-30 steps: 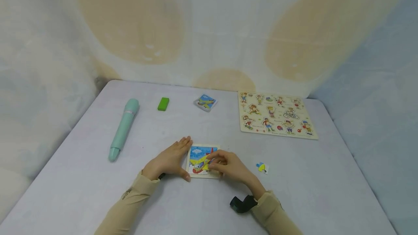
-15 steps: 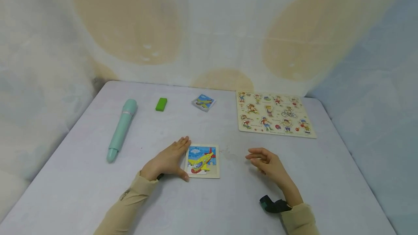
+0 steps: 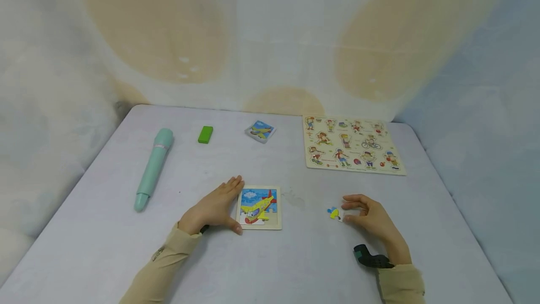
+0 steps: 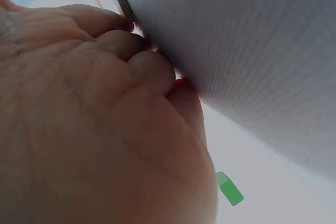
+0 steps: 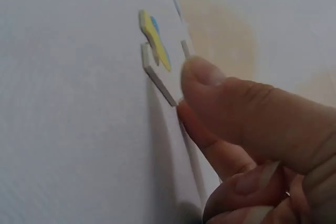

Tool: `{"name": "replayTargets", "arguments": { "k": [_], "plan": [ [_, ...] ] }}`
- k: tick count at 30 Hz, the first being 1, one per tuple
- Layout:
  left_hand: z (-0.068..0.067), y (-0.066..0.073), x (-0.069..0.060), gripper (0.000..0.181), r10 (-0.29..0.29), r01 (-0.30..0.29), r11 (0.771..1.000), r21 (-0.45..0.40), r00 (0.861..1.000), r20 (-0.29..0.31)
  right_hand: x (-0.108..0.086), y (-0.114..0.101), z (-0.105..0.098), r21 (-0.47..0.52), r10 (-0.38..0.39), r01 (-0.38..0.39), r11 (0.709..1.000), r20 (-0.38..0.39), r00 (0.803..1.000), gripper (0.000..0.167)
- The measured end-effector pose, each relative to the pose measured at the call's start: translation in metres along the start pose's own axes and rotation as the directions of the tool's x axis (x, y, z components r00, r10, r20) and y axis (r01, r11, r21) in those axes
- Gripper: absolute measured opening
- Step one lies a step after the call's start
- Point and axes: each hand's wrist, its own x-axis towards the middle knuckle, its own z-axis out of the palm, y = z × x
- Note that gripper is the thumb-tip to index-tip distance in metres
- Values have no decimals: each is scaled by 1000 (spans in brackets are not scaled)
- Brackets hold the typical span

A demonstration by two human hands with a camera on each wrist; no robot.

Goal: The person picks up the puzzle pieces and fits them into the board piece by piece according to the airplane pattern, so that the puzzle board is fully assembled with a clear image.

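In the head view a small square airplane puzzle in a pale wooden frame (image 3: 270, 222) lies on the table. My left hand (image 3: 215, 206) rests flat along its left edge, fingers and thumb spread. Close up in the left wrist view, the left hand's fingers (image 4: 118, 45) touch the side of the frame. My right hand (image 3: 373, 218) is off to the right, its thumb and a finger pinching the white end of a loose puzzle piece (image 3: 334, 213). The right wrist view shows that piece (image 5: 160, 66), yellow, blue and white, with the thumb at its near edge.
At the back right lies a wooden board (image 3: 354, 147) with printed figures. An airplane picture card (image 3: 260, 131) and a green block (image 3: 205, 134) are at the back. A mint-green stick with a rounded head (image 3: 153, 170) lies at the left.
My right hand has left the puzzle frame, moved right and taken hold of the loose piece. The left hand has stayed at the frame's left edge.
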Motion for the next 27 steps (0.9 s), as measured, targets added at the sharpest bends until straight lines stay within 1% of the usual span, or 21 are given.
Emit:
{"name": "replayTargets", "arguments": {
  "k": [2, 3, 7, 10, 12, 14, 16, 18, 19, 21, 24, 27],
  "plan": [
    [-1, 1, 0, 126, -5, 5, 1000, -1, 1000, 2, 0, -1, 0, -16, 19, -19, 1000, 3, 1000, 59],
    [-1, 1, 0, 126, -6, 6, 1000, -2, 1000, 2, 0, -1, 1, -25, 17, -17, 1000, 4, 1000, 62],
    [-1, 2, -1, 125, -5, 5, 1000, -3, 1000, 2, 1, -2, 5, -77, -20, 19, 997, -4, 1000, 68],
    [-1, 3, 0, 125, -5, 5, 1000, -3, 1000, 2, 2, -2, 8, -106, -52, 51, 993, -1, 999, 61],
    [-1, 3, 0, 125, -9, 9, 1000, -2, 1000, 3, 2, -1, 9, -108, -58, 59, 992, 11, 998, 54],
    [-1, 3, 0, 125, -9, 9, 1000, 0, 1000, 3, 2, -1, 9, -125, -58, 61, 990, 23, 998, 46],
    [-2, 2, 0, 125, -10, 10, 1000, 0, 1000, 2, 2, -1, 9, -146, -50, 52, 988, 15, 999, 39],
    [-2, 2, 1, 126, -10, 10, 1000, 1, 1000, 0, 3, -1, 9, -159, -39, 40, 986, 5, 999, 36],
    [-1, 2, 1, 126, -11, 11, 1000, 2, 1000, 0, 3, -1, 9, -159, -34, 33, 987, -3, 999, 38],
    [-1, 1, 1, 126, -11, 11, 1000, 3, 1000, 0, 4, -2, 9, -139, -21, 19, 990, -15, 1000, 44],
    [0, 0, 1, 127, -12, 12, 1000, 2, 1000, 5, 5, -4, 8, -56, 8, -9, 998, -6, 1000, 52],
    [1, 0, 1, 127, -9, 9, 1000, 3, 1000, 6, 7, -6, 9, 37, 28, -28, 999, 0, 1000, 49]
  ]
}}
